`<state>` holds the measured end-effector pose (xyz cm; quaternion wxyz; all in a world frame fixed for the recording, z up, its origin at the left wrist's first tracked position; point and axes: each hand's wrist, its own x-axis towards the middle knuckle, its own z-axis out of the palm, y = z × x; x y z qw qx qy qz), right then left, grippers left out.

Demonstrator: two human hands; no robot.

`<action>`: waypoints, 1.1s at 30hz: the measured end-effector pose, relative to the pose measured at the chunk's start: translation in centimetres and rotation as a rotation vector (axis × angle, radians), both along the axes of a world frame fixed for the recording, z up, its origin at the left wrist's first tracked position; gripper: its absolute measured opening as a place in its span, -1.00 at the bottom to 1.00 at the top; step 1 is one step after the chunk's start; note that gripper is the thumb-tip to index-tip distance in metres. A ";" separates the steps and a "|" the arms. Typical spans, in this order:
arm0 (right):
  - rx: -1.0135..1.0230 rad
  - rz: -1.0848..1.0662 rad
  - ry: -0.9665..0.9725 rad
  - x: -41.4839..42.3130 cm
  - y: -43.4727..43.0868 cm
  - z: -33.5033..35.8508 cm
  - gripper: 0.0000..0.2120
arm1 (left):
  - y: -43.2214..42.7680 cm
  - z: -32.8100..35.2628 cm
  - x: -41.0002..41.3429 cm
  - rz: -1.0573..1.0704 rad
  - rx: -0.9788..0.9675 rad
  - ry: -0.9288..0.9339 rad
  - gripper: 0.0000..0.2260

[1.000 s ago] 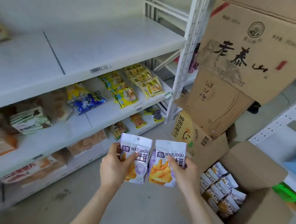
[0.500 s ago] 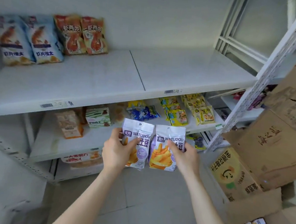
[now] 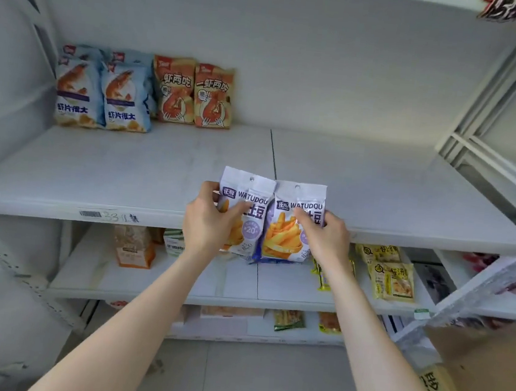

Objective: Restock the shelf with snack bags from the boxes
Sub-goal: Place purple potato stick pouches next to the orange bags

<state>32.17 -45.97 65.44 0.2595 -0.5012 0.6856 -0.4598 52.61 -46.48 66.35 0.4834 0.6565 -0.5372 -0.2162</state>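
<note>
Left hand [image 3: 206,225] pinches one snack bag [image 3: 245,203], right hand [image 3: 325,236] pinches the other bag [image 3: 288,229], thumbs across the fronts, both upright just before the shelf [image 3: 158,170] edge.

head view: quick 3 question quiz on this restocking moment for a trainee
1. True or false: the left hand and the right hand each hold one WATUDOU bag, the left bag and the right bag.
2. Where on the upper shelf do the blue bags stand? A) back left B) front right C) middle front
3. How many orange bags stand beside them?
Key: 1 true; 2 A; 3 two
</note>
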 end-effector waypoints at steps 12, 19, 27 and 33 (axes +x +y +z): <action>-0.044 0.027 0.019 1.7 -20.6 1.3 -0.57 | -18.9 1.4 1.2 0.060 -0.047 -0.016 -0.54; -0.052 0.026 -0.014 1.6 -30.1 -0.2 -0.59 | -28.6 -0.1 0.6 0.100 -0.066 -0.075 -0.52; -0.119 0.030 -0.084 1.3 -40.2 -1.7 -0.54 | -38.3 -1.9 0.2 0.140 -0.158 -0.048 -0.51; -0.140 0.047 -0.108 1.2 -46.8 -1.8 -0.55 | -44.6 -2.0 0.0 0.140 -0.182 -0.023 -0.52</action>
